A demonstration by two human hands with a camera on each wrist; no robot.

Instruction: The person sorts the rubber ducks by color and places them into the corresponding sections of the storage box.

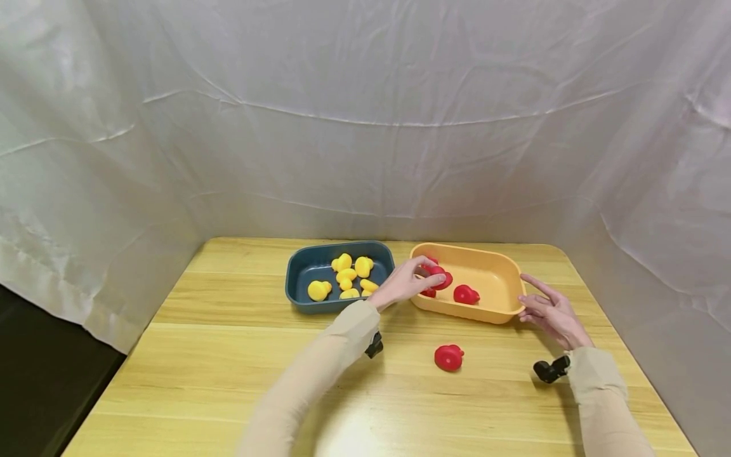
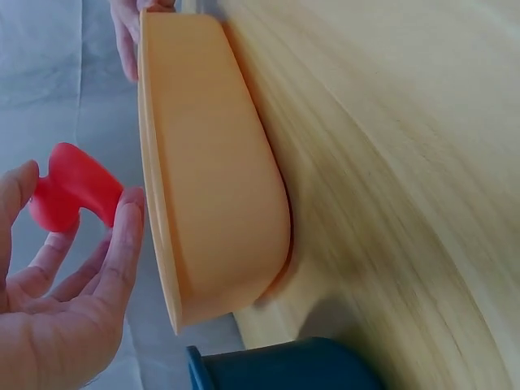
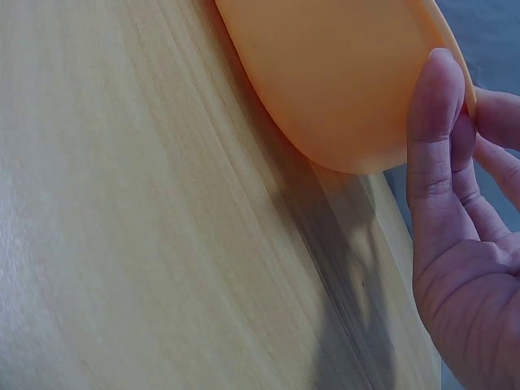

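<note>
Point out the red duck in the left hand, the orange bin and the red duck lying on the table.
held red duck (image 2: 71,185): left wrist view, middle of its body.
orange bin (image 1: 495,273): head view, bare inner wall.
red duck on the table (image 1: 448,357): head view, centre of its body.

Fingers (image 3: 431,146) against orange tub (image 3: 349,73)

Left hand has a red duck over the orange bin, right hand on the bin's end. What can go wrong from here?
1. The left hand pinches the red duck only at its fingertips, above the rim of the orange bin; released early, it may drop outside.
2. The right hand only touches the bin's end with straight fingers, so a bump could slide it.
3. The red duck on the table lies between the forearms; a sleeve might knock it.
</note>
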